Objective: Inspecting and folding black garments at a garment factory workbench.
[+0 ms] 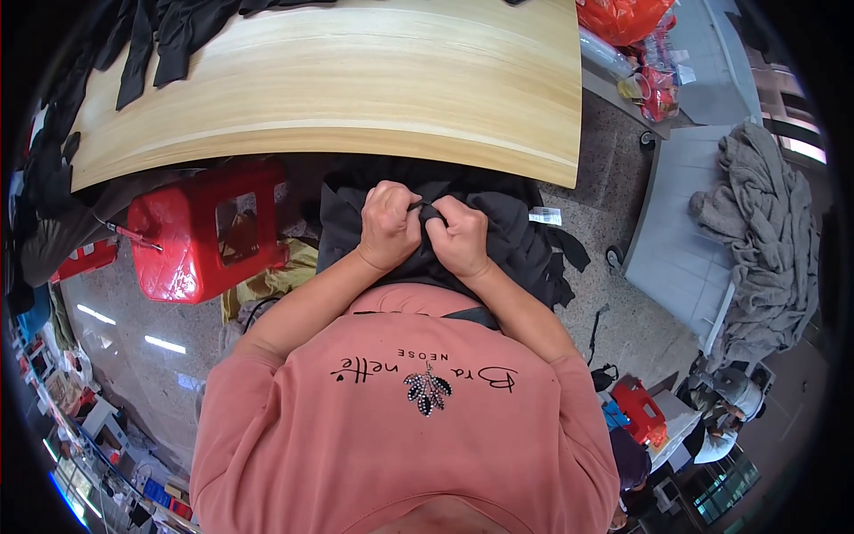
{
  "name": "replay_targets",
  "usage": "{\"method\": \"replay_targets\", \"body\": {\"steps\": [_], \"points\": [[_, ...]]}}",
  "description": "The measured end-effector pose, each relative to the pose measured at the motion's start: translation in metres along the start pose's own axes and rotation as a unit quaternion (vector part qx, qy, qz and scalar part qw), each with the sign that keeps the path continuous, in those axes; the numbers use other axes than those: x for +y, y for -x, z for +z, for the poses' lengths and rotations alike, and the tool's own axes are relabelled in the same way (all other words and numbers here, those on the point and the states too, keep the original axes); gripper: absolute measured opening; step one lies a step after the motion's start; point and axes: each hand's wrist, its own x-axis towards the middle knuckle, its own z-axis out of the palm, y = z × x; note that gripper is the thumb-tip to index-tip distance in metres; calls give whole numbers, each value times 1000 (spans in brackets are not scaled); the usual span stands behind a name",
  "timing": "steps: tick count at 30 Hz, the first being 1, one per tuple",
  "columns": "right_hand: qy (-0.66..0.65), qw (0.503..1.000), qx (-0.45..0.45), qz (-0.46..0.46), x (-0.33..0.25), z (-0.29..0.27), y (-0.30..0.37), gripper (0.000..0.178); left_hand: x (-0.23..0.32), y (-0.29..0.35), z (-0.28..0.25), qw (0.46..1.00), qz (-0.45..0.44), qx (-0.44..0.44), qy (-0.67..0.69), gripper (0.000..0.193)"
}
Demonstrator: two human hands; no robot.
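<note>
A heap of black fabric (507, 233), apparently a garment, lies across my lap below the table's near edge. My left hand (389, 224) is closed on a fold of it, knuckles up. Close beside it, my right hand (457, 235) pinches the same black fabric, with only a small gap between the two fists. A short dark strip of the cloth spans that gap. The fingertips curl under, so the exact spot they grip is hidden. A white label (545, 215) sticks out from the fabric to the right of my right hand.
A wood-grain table (356, 89) spans the front, with black garments (182, 40) at its far left. A red plastic stool (191, 236) stands to the left, yellow cloth (271, 283) beside it. On the right, a wheeled grey cart (685, 231) carries grey fabric (761, 222).
</note>
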Motion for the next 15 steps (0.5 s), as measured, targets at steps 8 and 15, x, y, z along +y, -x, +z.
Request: {"method": "replay_targets", "body": {"steps": [8,15], "points": [[105,987,-11,-122,-6,-7,1,8,9,-2,-21,995,76,-29,57,22],[86,985,16,-149,-7,-13,6,8,22,-10,-38,992,85,-87,33,23]]}}
